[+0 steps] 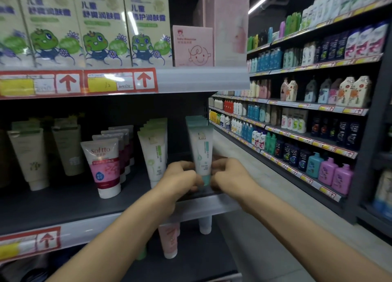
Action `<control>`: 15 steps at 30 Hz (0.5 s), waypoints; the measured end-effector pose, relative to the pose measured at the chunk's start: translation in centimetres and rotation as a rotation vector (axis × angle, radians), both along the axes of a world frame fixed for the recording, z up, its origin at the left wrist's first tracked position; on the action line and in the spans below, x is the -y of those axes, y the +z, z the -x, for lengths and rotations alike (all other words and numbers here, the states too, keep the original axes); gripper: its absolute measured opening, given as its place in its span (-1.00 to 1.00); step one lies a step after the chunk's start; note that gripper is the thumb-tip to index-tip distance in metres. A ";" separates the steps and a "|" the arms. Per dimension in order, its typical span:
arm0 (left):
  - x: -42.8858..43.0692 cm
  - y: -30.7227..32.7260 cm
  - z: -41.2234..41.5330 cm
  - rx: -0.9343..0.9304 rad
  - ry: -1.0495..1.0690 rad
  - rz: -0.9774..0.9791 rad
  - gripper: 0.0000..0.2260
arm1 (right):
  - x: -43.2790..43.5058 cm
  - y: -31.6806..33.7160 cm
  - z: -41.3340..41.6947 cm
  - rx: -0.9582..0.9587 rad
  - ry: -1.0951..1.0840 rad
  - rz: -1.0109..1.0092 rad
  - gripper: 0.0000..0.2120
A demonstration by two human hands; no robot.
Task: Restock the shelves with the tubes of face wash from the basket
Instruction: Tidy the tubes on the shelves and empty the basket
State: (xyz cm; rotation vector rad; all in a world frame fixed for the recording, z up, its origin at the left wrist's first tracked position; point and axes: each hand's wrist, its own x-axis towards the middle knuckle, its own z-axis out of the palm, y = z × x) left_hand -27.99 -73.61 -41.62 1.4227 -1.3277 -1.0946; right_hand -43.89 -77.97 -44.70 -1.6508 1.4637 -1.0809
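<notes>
Tube (200, 150) of face wash, white with a teal cap, stands upright and cap-down at the front right corner of the dark shelf (63, 203). It is held between the two hands. The left hand (180, 180) curls its fingers (183, 165) against the tube's lower left side. The right hand (231, 175) curls its fingers (220, 163) against the lower right side. Both grips sit low on the tube, just above the cap, which shows in the narrow gap between the hands. Blur hides where the thumbs lie, and whether the cap touches the shelf cannot be told.

A row (196, 121) of matching teal tubes stands right behind the held one. To its left stand green tubes (153, 154), then a pink Softto tube (104, 167), then beige tubes (29, 158). On the shelf above stand frog boxes (97, 27) and a pink box (193, 46). Below the shelf's front edge, a pink tube (168, 239) shows. Across the aisle, at the right, bottles (331, 171) fill long shelves.
</notes>
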 end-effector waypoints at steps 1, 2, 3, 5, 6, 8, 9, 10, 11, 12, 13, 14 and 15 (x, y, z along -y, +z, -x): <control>0.1 -0.1 -0.2 -0.035 -0.003 -0.011 -0.63 | 0.2 -0.3 0.0 0.005 0.011 0.002 -0.59; 0.2 -0.1 -0.4 -0.069 -0.006 -0.025 -0.60 | 0.3 -0.5 0.0 0.011 0.029 0.000 -0.55; 0.3 -0.2 -0.5 -0.100 -0.010 -0.039 -0.57 | 0.1 -0.4 -0.1 0.027 0.053 -0.003 -0.51; 0.4 0.0 -0.7 -0.146 -0.013 -0.064 -0.51 | -0.2 -0.4 -0.1 0.060 0.085 -0.018 -0.44; 0.3 0.0 -0.7 -0.161 -0.010 -0.069 -0.50 | -0.4 -0.5 -0.2 0.065 0.088 -0.019 -0.43; 0.3 0.1 -0.6 -0.167 0.004 -0.064 -0.50 | -0.2 -1.2 -0.7 0.036 0.069 0.005 -0.41; 0.2 0.0 -0.6 -0.164 0.011 -0.057 -0.51 | 0.1 -1.6 -0.9 0.017 0.055 0.019 -0.38; 0.3 -0.1 -0.6 -0.160 0.015 -0.052 -0.51 | 0.4 -2.0 -1.0 0.007 0.041 0.030 -0.34; 0.3 -0.1 -0.6 -0.155 0.013 -0.049 -0.51 | 0.6 -2.1 -1.0 0.004 0.029 0.036 -0.31; 0.5 -0.2 -0.6 -0.148 0.013 -0.050 -0.50 | 0.6 -2.1 -1.0 0.008 0.022 0.034 -0.30; 0.6 -0.3 -0.6 -0.143 0.017 -0.052 -0.50 | 0.4 -1.9 -1.0 0.017 0.020 0.032 -0.29; 0.8 -0.4 -0.6 -0.141 0.021 -0.054 -0.49 | 0.2 -1.8 -1.1 0.032 0.024 0.029 -0.30; 0.8 -0.4 -0.6 -0.134 0.027 -0.053 -0.49 | 0.4 -1.9 -1.1 0.037 0.027 0.022 -0.31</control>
